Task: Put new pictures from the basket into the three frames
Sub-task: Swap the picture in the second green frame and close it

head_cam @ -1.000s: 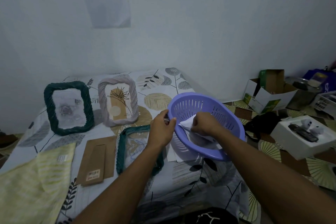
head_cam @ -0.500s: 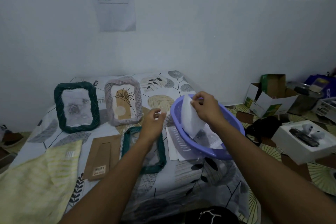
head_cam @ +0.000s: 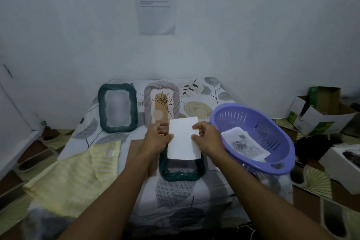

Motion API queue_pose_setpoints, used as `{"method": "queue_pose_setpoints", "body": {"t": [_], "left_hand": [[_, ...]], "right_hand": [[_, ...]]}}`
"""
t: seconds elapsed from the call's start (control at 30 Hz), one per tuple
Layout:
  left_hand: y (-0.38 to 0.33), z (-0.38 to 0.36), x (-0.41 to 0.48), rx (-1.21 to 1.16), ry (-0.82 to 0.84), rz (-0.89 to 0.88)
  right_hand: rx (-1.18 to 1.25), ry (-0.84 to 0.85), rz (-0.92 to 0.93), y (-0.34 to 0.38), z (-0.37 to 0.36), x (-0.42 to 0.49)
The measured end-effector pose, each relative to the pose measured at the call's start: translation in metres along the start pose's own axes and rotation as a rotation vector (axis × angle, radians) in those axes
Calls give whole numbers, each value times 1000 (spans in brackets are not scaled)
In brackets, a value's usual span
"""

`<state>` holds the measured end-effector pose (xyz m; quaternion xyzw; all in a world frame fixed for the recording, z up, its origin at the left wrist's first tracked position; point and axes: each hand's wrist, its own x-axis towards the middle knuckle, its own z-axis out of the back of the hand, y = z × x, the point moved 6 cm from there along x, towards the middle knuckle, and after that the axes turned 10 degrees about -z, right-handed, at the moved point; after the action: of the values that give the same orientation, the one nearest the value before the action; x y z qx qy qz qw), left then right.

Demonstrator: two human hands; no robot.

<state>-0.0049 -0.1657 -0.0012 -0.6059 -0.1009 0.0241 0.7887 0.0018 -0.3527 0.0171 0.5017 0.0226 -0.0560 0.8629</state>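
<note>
I hold a white picture (head_cam: 183, 138) between both hands, just left of the basket (head_cam: 233, 115). My left hand (head_cam: 156, 138) pinches its left edge and my right hand (head_cam: 209, 139) pinches its right edge. The sheet covers the top of the near green frame (head_cam: 181, 175), which lies flat, also left of the basket. More pictures (head_cam: 245, 145) lie inside the basket. Farther left of the basket and back sit a grey frame (head_cam: 149, 99) and the far green frame (head_cam: 101, 107).
</note>
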Motion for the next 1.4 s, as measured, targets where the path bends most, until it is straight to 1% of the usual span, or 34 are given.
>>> {"method": "queue_pose_setpoints", "body": {"t": [0.1, 0.17, 0.27, 0.37, 0.43, 0.5, 0.63, 0.9, 1.1, 1.4], "left_hand": [[3, 0, -12, 415, -7, -120], [5, -3, -20, 644, 2, -219], [14, -8, -25, 824, 26, -358], [24, -9, -25, 925, 37, -423], [30, -9, -24, 898, 36, -441], [35, -9, -23, 835, 29, -454], [40, -8, -24, 769, 4, -476], [47, -5, -24, 681, -10, -453], [49, -4, -23, 656, 4, -441], [48, -3, -24, 650, 8, -425]], "right_hand": [[-236, -7, 85, -10, -17, -3], [-411, 0, 115, -19, -27, -5], [-635, -33, 234, -31, -37, -10], [-694, -122, 316, -35, -35, -14], [-683, -140, 329, -39, -34, -14], [-657, -124, 335, -43, -35, -14], [-544, -108, 320, -50, -33, -14], [-534, -104, 313, -54, -34, -12], [-492, -106, 316, -55, -34, -11], [-504, -101, 304, -56, -35, -10]]}}
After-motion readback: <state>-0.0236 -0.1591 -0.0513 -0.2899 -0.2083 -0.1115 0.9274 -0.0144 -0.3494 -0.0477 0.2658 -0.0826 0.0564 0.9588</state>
